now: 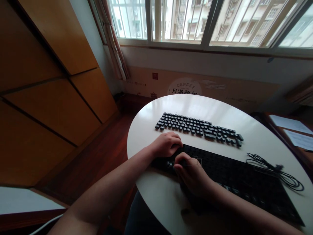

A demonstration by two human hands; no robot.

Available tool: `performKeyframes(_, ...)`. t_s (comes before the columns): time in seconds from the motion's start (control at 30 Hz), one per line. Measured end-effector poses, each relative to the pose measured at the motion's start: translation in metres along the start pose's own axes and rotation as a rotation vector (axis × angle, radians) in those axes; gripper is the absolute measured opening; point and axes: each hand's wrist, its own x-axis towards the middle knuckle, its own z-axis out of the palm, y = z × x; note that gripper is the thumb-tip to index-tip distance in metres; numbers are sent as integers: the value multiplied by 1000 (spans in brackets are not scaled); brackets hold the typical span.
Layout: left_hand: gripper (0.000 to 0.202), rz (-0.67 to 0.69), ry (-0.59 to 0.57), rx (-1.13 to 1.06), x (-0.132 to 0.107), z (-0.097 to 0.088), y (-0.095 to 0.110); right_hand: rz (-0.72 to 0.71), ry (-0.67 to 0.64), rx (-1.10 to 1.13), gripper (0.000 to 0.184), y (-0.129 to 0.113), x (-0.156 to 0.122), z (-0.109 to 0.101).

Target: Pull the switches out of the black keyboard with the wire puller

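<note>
A black keyboard (pixel 234 169) lies slantwise on the white round table, most of its key area dark and without caps. Several keycaps (pixel 169 164) sit at its left end, and more show along its near edge, partly behind my right forearm. My left hand (pixel 167 143) is closed, its curled fingers on the keyboard's upper left edge. My right hand (pixel 195 176) is pinched over the left part of the keyboard. Thin wire loops (pixel 197 161), like those of a keycap puller, show by its fingers. Its fingertips partly hide what they touch.
Loose black keycaps (pixel 188 124) lie in keyboard-like rows beyond the keyboard on the white table (pixel 151 114). A coiled black cable (pixel 281 173) rests to the right. Papers (pixel 290 124) lie on a brown surface at far right. Wooden cabinets (pixel 49 98) stand left; windows are ahead.
</note>
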Motion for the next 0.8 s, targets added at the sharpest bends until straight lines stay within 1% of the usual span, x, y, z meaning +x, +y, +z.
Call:
performKeyframes(0.07, 19, -8, -1, 3, 0, 0, 0, 33, 47, 77, 25, -2, -1, -3)
performKeyframes(0.13, 19, -9, 2, -1, 0, -4, 2, 33, 65, 83, 26, -6, -1, -13)
performKeyframes(0.23, 20, -12, 36, -13, 3, -16, 13, 49, 93, 3, 29, -13, -2, -37)
performKeyframes(0.33, 12, 10, 70, -100, 13, -30, 32, 57, 120, -100, 29, -13, -6, -62)
performKeyframes(0.43, 10, 86, -5, -183, 27, -38, 48, -17, 160, -167, 27, -8, -13, -76)
performKeyframes(0.53, 8, 103, -81, -126, 40, -40, 55, -122, 220, -216, 26, -1, -16, -80)
performKeyframes(0.6, 7, 98, -115, -99, 47, -40, 57, -167, 252, -240, 24, 2, -18, -82)
performKeyframes(0.73, 12, 62, -194, -76, 57, -42, 61, -168, 260, -272, 23, 7, -20, -85)
performKeyframes(0.8, 11, 48, -234, -68, 61, -46, 58, -156, 255, -304, 24, 9, -22, -88)
